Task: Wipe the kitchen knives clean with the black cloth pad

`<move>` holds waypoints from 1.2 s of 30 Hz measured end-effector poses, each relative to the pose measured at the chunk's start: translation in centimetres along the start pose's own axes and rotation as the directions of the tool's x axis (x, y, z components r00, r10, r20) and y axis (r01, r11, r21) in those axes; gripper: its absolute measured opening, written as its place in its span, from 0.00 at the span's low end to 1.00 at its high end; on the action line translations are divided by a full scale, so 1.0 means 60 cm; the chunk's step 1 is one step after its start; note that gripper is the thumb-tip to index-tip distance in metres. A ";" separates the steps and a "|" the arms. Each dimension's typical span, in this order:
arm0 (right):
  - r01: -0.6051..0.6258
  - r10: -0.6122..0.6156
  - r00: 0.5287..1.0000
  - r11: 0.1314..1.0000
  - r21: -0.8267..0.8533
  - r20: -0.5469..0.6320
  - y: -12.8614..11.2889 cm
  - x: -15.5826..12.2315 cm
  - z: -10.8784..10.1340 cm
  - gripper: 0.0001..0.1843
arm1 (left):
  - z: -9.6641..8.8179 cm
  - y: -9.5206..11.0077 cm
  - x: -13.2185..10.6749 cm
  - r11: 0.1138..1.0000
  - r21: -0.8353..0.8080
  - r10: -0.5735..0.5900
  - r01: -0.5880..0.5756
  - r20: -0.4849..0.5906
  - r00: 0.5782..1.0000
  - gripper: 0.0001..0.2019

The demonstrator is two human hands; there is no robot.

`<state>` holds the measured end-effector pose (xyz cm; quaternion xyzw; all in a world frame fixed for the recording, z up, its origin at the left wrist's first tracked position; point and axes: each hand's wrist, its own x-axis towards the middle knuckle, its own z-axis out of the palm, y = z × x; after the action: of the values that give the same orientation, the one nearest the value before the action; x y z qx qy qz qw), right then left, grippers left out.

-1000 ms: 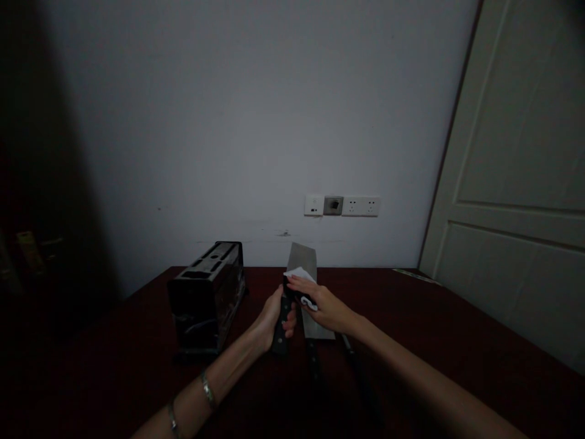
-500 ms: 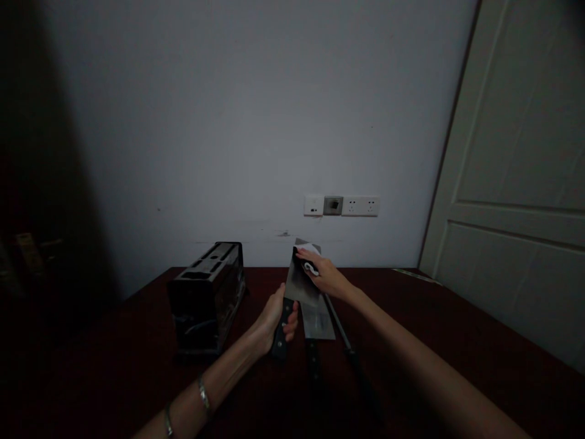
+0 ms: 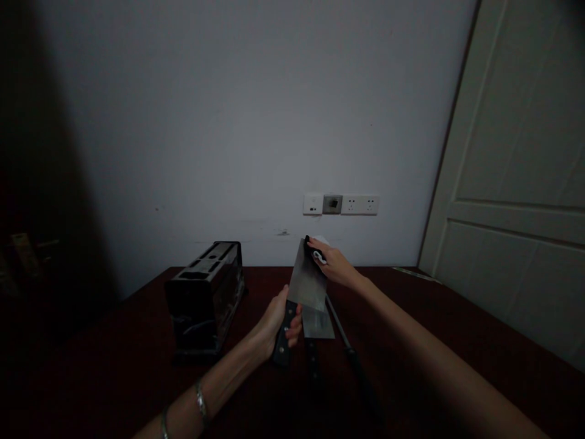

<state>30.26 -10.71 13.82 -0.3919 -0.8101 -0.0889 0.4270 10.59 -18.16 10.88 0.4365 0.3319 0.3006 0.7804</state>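
The left grip (image 3: pixel 275 318) clasped the cleaver (image 3: pixel 301 289) by its handle (image 3: pixel 282 352), apparently to steady it, while the right grip (image 3: pixel 333 262), farther forward, pinched cloth (image 3: pixel 320 256) against its blade (image 3: pixel 308 281).

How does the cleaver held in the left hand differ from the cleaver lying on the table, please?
The held cleaver is raised, its handle wrapped by the left hand; the lying cleaver rests on the table, its handle free. The held cleaver overlaps in front, while the lying cleaver is partly hidden behind it. Both have broad metal blades and dark, riveted handles.
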 end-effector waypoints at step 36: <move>0.197 -0.214 0.969 0.971 0.138 0.126 -0.140 -0.046 -0.021 0.27 | -0.034 0.062 -0.018 0.991 -0.032 0.130 -0.129 0.037 0.991 0.24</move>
<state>26.00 -18.56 14.10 -0.2838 -0.8782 -0.0545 0.3812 7.69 -16.33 13.64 0.4511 0.2833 0.3470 0.7719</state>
